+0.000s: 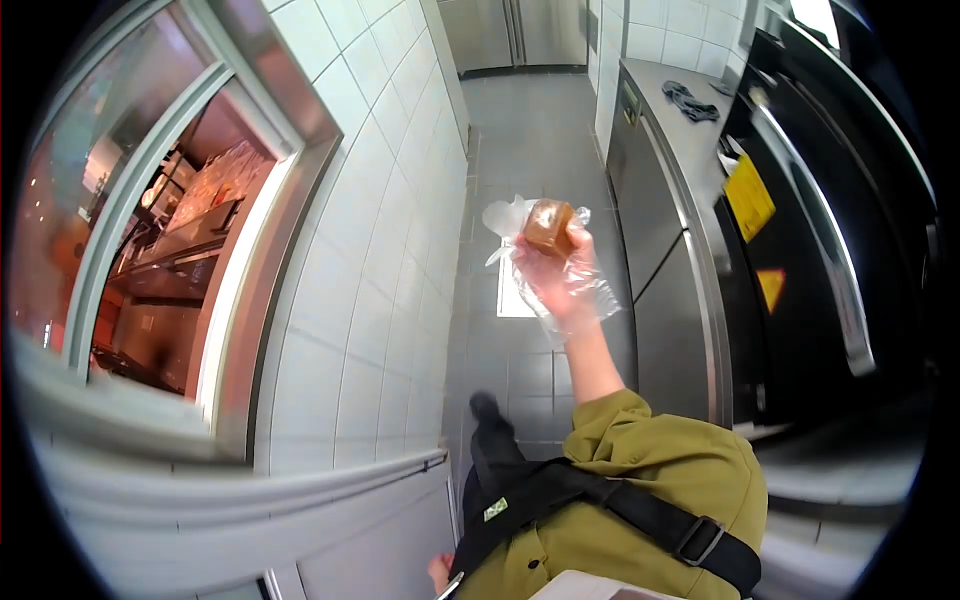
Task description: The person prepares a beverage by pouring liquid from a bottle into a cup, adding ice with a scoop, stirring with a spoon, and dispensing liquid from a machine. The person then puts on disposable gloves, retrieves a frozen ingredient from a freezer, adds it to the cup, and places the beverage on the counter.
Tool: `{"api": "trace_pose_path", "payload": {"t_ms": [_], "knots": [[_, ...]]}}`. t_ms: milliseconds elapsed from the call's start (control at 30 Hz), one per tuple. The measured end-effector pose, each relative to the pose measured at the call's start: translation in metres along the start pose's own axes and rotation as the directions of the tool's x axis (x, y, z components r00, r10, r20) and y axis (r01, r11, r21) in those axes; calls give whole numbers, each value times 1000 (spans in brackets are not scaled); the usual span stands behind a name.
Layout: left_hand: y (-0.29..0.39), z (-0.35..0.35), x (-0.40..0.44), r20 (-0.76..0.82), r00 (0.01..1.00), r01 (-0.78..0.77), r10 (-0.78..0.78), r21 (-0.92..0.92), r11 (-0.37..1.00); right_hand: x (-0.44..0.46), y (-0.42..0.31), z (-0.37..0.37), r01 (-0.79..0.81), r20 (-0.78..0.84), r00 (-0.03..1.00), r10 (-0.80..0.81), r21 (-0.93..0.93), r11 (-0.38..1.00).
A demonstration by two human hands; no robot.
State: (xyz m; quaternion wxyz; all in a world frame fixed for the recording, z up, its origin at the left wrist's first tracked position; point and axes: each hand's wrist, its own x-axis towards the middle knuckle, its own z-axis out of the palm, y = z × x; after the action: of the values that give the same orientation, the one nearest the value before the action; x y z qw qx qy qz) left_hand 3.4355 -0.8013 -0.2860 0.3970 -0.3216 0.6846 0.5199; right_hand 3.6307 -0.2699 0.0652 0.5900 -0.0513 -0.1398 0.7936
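My right hand [560, 270], in a loose clear plastic glove, is raised in front of me and closed around a brown, glossy block with squared sides [549, 226]. Whether the block is food or a wrapped item, I cannot make out. Thin clear plastic [503, 216] sticks out to the left of the fingers. Beyond the wrist a white rectangle [513, 290] shows against the floor. Low at my left side, only a small part of my left hand [440, 570] shows beside my dark clothing, its fingers mostly hidden.
A narrow grey tiled floor [530, 130] runs ahead to steel doors [515, 30]. White tiled wall [370, 200] and a window [170, 230] line the left. On the right are a steel counter [665, 75] with a dark cloth [690, 101] and a black appliance [830, 250].
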Motion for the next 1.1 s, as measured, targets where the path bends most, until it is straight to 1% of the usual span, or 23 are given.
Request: {"api": "trace_pose_path", "payload": {"t_ms": [67, 100, 200, 233, 300, 333, 367, 400, 433, 467, 500, 533, 567, 667, 700, 767, 833, 867, 900, 933, 1000, 1033, 1100], "knots": [[34, 73, 20, -15, 999, 34, -33, 56, 998, 60, -16, -12, -163, 151, 976, 156, 34, 986], [54, 113, 31, -16, 999, 48, -46, 92, 995, 96, -22, -24, -172, 218, 963, 161, 32, 985], [127, 262, 57, 70, 997, 28, -44, 225, 974, 188, -50, -51, -291, 86, 952, 294, -46, 955], [152, 322, 64, 140, 990, -22, -20, 294, 955, 217, -61, -62, -267, 105, 956, 275, -89, 960], [216, 465, 64, 344, 936, -238, 76, 460, 855, 257, -87, -52, -245, 62, 966, 250, -78, 966], [250, 554, 41, 482, 867, -393, 131, 497, 773, 281, -99, -58, -212, 60, 975, 216, -67, 975], [284, 647, 12, 640, 748, -569, 174, 485, 664, 304, -113, -66, -207, -6, 978, 207, -63, 976], [319, 739, -37, 749, 635, -730, 193, 498, 469, 329, -129, -76, -199, -69, 978, 195, -57, 978], [337, 829, -44, 856, 472, -831, 211, 352, 430, 356, -145, -91, -193, -131, 974, 184, -54, 980], [362, 910, -75, 930, 306, -908, 203, 221, 357, 385, -166, -105, -204, -25, 979, 203, -41, 978], [377, 988, -84, 975, 172, -927, 142, 111, 358, 414, -186, -122, -221, 71, 972, 223, -37, 975], [380, 1049, -128, 967, 150, -916, 205, 58, 397, 442, -206, -140, -243, 171, 954, 247, -42, 969], [385, 1097, -171, 952, 125, -901, 281, -10, 434, 472, -224, -162, -239, 163, 957, 240, -26, 971], [366, 1202, -203, 954, 80, -835, 288, -94, 543, 571, -284, -175, -214, 80, 973, 217, -44, 976], [350, 1220, -181, 971, 74, -860, 229, -54, 507, 607, -300, -184, -249, 93, 965, 244, 51, 967], [339, 1225, -141, 943, 316, -813, -105, 326, 483, 676, -325, -197, -217, -59, 973, 224, 103, 971], [337, 1213, -102, 760, 626, -494, -174, 559, 666, 756, -350, -221, -237, -87, 966, 244, 79, 968], [349, 1207, -84, 688, 704, -390, -174, 580, 715, 798, -360, -233, -267, -65, 960, 271, 65, 961], [354, 1205, -42, 477, 871, -195, -118, 557, 807, 838, -368, -247, -298, -49, 952, 301, 58, 953], [366, 1196, -37, 332, 943, -141, -35, 492, 859, 867, -377, -256, -326, -35, 944, 329, 58, 944], [390, 1211, 10, 233, 968, 20, -92, 295, 955, 942, -395, -285, -377, -27, 925, 379, 59, 924], [406, 1230, 25, 182, 983, -23, -22, 238, 971, 978, -399, -301, -360, -67, 930, 361, 29, 932], [428, 1333, 30, 132, 987, -109, 95, 107, 988, 1054, -416, -316, -363, -123, 923, 365, 40, 931]]}}
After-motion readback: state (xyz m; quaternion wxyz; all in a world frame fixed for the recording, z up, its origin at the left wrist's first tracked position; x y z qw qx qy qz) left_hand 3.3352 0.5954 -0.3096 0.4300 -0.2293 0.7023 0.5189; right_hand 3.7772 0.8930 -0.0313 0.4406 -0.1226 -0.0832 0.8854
